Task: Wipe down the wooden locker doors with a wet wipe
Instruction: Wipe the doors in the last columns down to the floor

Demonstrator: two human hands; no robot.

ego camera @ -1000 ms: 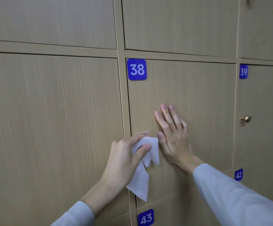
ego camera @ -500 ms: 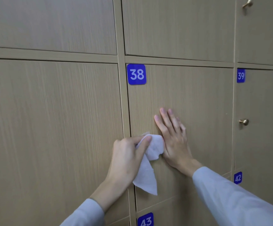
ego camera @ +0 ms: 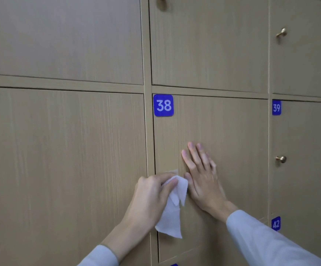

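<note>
A wall of light wooden locker doors fills the view. Door 38 carries a blue number tag at its top left corner. My left hand pinches a white wet wipe against the lower left part of door 38, close to the vertical frame strip. Most of the wipe hangs loose below my fingers. My right hand lies flat on the same door just right of the wipe, fingers together and pointing up, holding nothing.
A large unnumbered door is to the left. Door 39 on the right has a small brass knob. More brass knobs stick out of the upper doors. Tag 42 marks the door below.
The view has tilted upward, so the doors and hands sit lower in frame. My left hand with the wipe stays near the left edge of door 38; the right hand remains flat.
</note>
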